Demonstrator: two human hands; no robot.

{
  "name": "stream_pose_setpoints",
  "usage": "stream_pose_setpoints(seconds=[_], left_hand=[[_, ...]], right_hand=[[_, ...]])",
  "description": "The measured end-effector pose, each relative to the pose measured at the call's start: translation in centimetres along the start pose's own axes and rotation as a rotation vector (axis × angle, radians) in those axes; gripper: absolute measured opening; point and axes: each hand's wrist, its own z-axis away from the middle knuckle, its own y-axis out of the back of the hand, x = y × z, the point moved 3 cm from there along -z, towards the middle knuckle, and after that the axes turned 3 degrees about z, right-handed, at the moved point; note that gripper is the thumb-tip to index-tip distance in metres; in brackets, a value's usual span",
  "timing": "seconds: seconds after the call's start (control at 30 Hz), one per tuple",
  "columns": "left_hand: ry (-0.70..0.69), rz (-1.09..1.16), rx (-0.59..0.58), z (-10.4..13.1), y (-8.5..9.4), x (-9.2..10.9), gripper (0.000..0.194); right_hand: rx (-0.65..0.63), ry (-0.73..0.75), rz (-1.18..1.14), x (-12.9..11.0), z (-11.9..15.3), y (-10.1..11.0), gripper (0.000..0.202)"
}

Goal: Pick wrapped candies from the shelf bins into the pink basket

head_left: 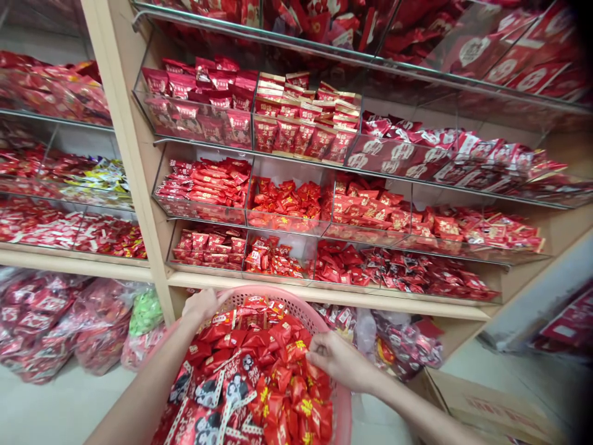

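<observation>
A pink plastic basket (pixel 319 315) full of small red wrapped sweets is before me, below the shelves. My left hand (pixel 204 304) grips its rim at the far left side. Over the right part of the basket is my right hand (pixel 340 358), fingers curled together against the sweets; what they pinch, if anything, is hidden. Red packets with yellow print (pixel 306 408) lie under and beside that hand. Nearer the left, packets with black-and-white figures (pixel 236 386) and a white dotted edge lie in the pile.
Wooden shelves hold clear bins of red packets (pixel 287 204), with gold-topped packets (pixel 306 120) higher up. Filled plastic bags (pixel 37 327) stand on the floor at left, more bags (pixel 407 343) under the right shelf. A cardboard box (pixel 491 402) is at lower right.
</observation>
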Motion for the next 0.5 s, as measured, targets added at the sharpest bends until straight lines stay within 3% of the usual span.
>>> stream_pose_setpoints(seconds=[0.1, 0.3, 0.4, 0.5], left_hand=[[-0.007, 0.021, -0.049, 0.1, 0.1, 0.0, 0.092], [0.028, 0.031, -0.040, 0.1, 0.2, 0.0, 0.090], [0.022, 0.037, -0.036, 0.0, 0.0, -0.1, 0.088], [0.009, 0.057, -0.034, -0.1, 0.0, -0.3, 0.085]], right_hand=[[-0.060, 0.012, 0.035, 0.1, -1.4, 0.0, 0.016], [-0.181, 0.000, 0.071, 0.7, -2.3, -1.0, 0.016], [-0.167, -0.014, 0.022, 0.9, -2.4, -0.9, 0.024], [-0.039, -0.034, -0.089, 1.6, -2.7, -0.2, 0.033]])
